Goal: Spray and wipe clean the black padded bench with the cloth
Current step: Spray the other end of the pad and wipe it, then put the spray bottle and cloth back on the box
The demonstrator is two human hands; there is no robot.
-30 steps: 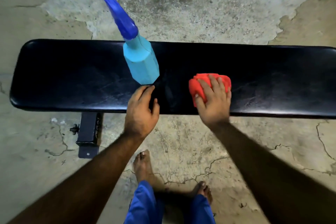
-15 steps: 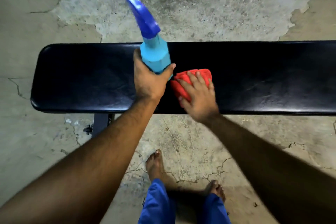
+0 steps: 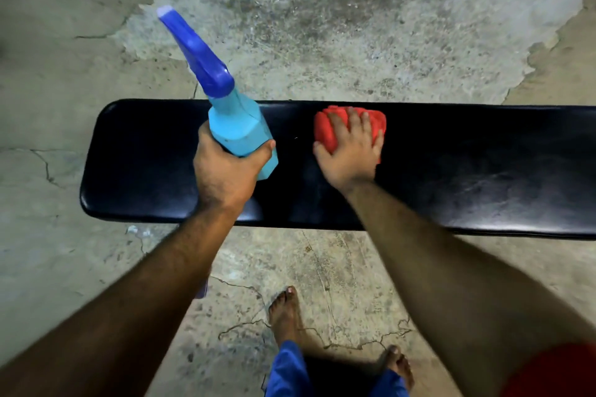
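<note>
Both hands worked at the black worktop (image 3: 451,171)
Left hand (image 3: 225,174) gripped the spray bottle (image 3: 238,129) left of centre; right hand (image 3: 351,148), fingers spread flat, pressed the red cloth (image 3: 325,129)

The worktop (image 3: 451,171) runs off the frame's right edge. Near its left end, the left hand (image 3: 225,174) hides the spray bottle's (image 3: 238,129) lower body. The right hand (image 3: 350,151) covers much of the cloth (image 3: 325,132).

bottle (image 3: 240,130) left on bench (image 3: 451,177) | cloth (image 3: 329,129) right of bottle
</note>
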